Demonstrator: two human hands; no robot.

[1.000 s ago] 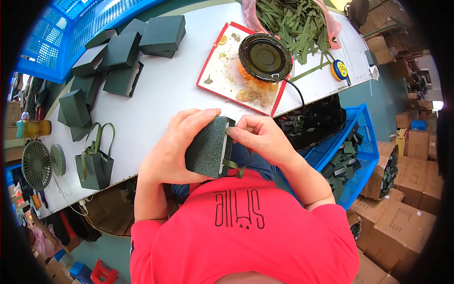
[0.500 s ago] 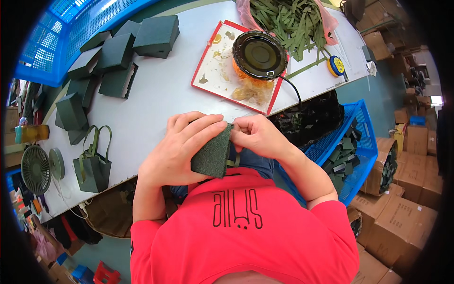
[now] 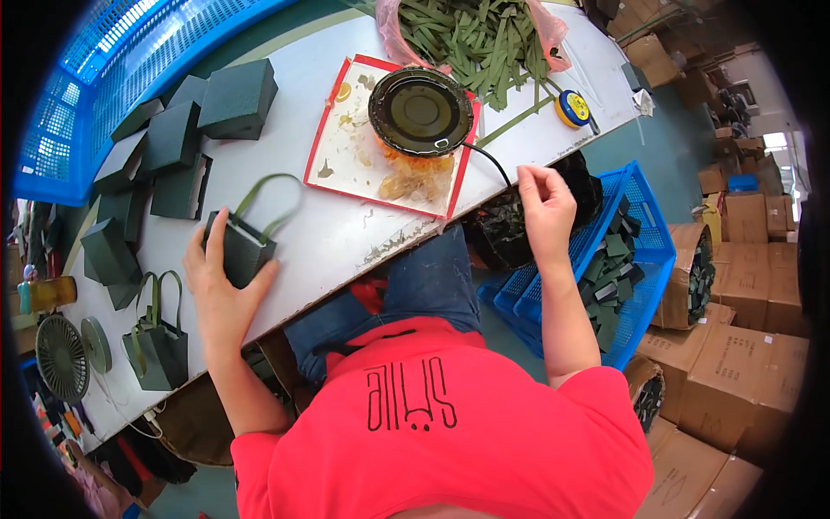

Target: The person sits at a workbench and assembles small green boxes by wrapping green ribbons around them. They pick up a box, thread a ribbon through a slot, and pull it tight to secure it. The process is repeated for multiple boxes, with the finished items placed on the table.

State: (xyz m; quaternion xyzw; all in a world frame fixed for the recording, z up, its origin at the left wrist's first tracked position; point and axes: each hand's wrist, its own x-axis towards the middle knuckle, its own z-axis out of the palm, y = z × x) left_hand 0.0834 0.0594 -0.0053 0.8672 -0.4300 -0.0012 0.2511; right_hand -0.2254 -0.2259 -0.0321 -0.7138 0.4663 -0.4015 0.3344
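On the white table, a small dark green gift bag (image 3: 246, 258) stands with a green ribbon handle looped up from its top. My left hand (image 3: 222, 298) is around it, fingers on the far left side and thumb at the near right corner. My right hand (image 3: 550, 212) is raised by the table's right edge, with thumb and fingertips pinched together; whatever they hold, if anything, is too small to make out. A second green bag (image 3: 162, 350) with two ribbon handles stands left of my left forearm.
A round black hot pot (image 3: 421, 111) with a cord sits on a red-edged board (image 3: 328, 143). Behind lie green ribbon strips (image 3: 471, 39) in pink plastic. Dark green boxes (image 3: 238, 99) pile at left, near a fan (image 3: 62, 353). A blue crate (image 3: 653, 268) of green pieces stands right.
The green bag has gone from in front of my chest to the table at left, its handle now showing. My right hand has come away from it, up and to the right.
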